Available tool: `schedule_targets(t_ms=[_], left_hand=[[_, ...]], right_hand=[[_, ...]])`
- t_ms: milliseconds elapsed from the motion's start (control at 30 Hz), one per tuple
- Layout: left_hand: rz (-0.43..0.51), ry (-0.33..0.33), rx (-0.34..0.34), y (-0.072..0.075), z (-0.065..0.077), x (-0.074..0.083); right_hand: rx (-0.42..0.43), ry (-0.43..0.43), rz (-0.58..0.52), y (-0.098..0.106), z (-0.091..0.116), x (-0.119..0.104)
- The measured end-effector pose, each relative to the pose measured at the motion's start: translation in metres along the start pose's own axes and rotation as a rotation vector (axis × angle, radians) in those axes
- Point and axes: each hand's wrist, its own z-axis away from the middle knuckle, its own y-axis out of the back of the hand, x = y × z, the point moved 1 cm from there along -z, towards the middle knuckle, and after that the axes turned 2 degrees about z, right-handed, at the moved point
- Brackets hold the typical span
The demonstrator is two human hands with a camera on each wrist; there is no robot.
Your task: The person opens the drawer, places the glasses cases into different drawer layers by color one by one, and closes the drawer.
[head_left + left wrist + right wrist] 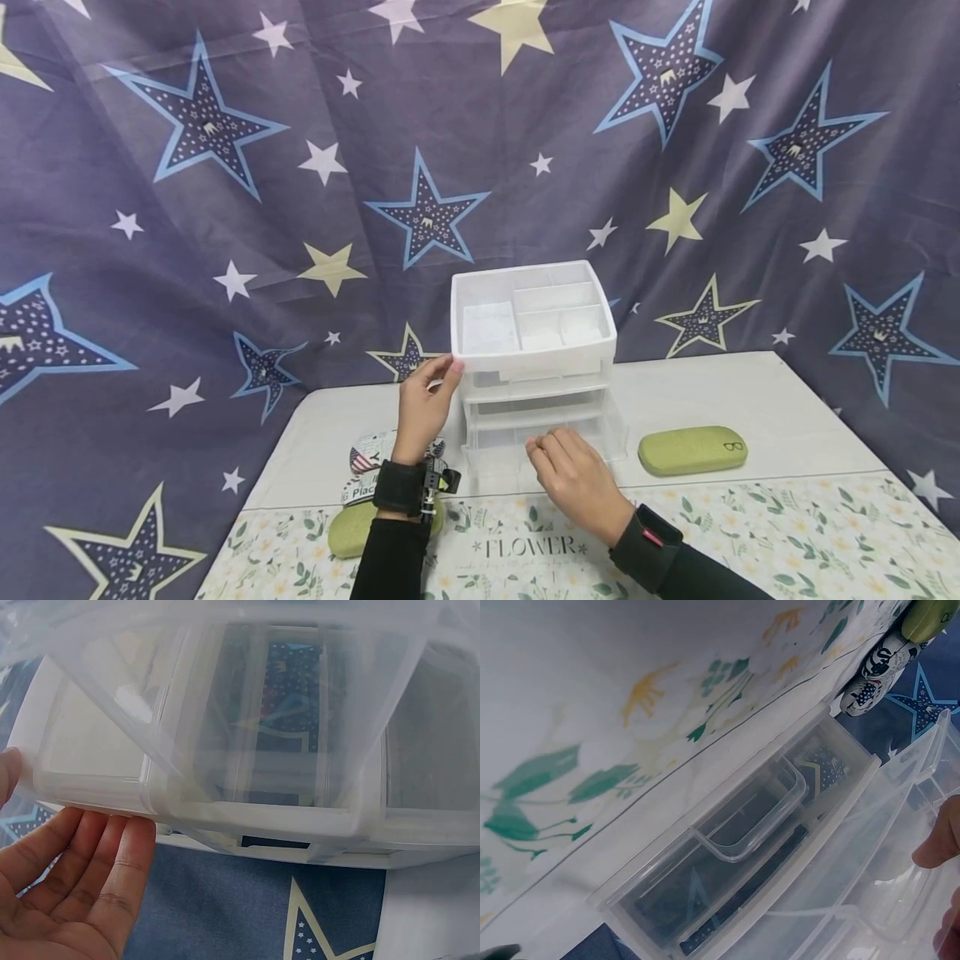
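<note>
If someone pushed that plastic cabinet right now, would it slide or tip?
The cabinet looks light and fairly stiff, its thin see-through walls keeping their shape, so it might slide easily. With a drawer sticking out in front, it may tip forward, though the left hand at its corner could steady it.

The white, see-through plastic drawer box (536, 375) is seen once from farther back, twice from close up.
From the head, it is looked at forward and down; from the left and right wrists, tilted views are given. The white cloth printed with green leaves (787, 521) is shared by the head and right wrist views.
</note>
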Motion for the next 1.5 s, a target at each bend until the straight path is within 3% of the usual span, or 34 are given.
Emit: schedule_targets(t_ms=[667, 900, 1167, 1500], left_hand=[[0.003, -0.008, 0.004, 0.0, 0.001, 0.001], [0.001, -0.006, 0.007, 0.0, 0.001, 0.003], [0.003, -0.021, 0.014, 0.0, -0.001, 0.001], [-0.007, -0.018, 0.008, -0.001, -0.001, 0.0]], right_hand=[[0.04, 0.007, -0.02, 0.01, 0.004, -0.005], [0.016, 0.003, -0.02, 0.012, 0.006, -0.008], [0.08, 0.038, -0.025, 0.013, 0.004, -0.012], [0.093, 0.041, -0.023, 0.016, 0.005, -0.016]])
